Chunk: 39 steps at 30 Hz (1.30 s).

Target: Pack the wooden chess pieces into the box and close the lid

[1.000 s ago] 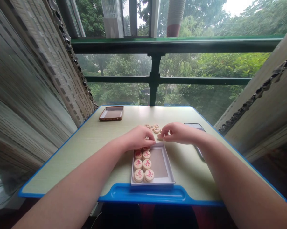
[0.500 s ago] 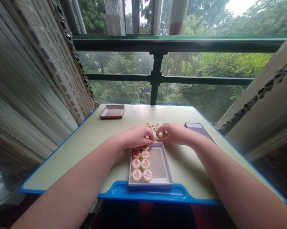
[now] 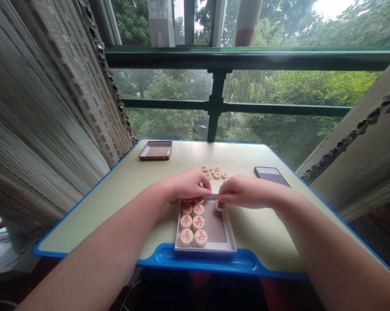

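Note:
A black-marked Chinese chess piece is pinched in the fingertips of my right hand, at the right side of a shallow white box. My left hand rests at the box's far left corner, fingers curled together; whatever they hold is hidden. Two columns of red-marked chess pieces fill the left part of the box, the farthest ones partly covered by my left hand. Beyond both hands, several black-marked chess pieces lie loose on the table, a few partly hidden by my right hand.
A brown-rimmed box lid lies at the table's far left. Toward the right edge is a phone. The pale table has a blue edge with a molded groove at the front. Curtains hang at both sides.
My right hand has brought a black-marked chess piece from the loose group toward me, to the box's right side. My left hand stays near the far left corner. The view has shifted slightly.

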Motion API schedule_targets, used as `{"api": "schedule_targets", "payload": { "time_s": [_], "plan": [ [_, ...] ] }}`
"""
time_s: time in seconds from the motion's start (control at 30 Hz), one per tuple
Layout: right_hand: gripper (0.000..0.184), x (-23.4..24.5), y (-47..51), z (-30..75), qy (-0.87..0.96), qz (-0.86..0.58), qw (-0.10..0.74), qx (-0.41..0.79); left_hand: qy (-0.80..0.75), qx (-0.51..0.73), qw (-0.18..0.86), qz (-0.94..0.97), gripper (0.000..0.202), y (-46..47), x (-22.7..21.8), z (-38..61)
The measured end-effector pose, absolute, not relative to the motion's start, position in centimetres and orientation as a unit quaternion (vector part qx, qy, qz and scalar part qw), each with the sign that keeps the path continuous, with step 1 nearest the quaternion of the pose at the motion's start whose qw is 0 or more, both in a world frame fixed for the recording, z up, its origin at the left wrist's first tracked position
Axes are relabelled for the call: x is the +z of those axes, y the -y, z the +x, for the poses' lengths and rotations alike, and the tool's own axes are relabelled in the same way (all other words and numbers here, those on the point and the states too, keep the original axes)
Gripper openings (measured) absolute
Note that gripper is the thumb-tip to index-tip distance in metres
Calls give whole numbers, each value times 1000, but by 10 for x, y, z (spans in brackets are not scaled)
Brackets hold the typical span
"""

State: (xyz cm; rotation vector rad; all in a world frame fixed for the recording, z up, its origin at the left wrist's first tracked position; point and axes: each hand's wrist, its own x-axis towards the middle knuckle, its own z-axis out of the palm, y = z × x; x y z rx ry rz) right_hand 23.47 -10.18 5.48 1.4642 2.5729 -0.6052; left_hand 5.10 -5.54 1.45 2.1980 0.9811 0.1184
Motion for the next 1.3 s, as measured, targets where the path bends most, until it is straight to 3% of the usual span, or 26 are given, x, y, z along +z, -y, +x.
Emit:
{"api": "schedule_targets", "payload": {
  "time_s": [0.23,0.47,0.77,1.3],
  "plan": [
    [23,42,107,223,-863,497,68,-60,-361,54,340,867,23,54,15,51],
    [27,51,119,222,-860,496,78,-92,-351,55,316,879,23,53,16,51],
    [16,38,115,219,-871,486,62,-30,-363,48,331,869,23,55,18,51],
    [19,39,117,215,-845,531,59,-15,-365,51,337,867,23,55,17,51]
  ]
}}
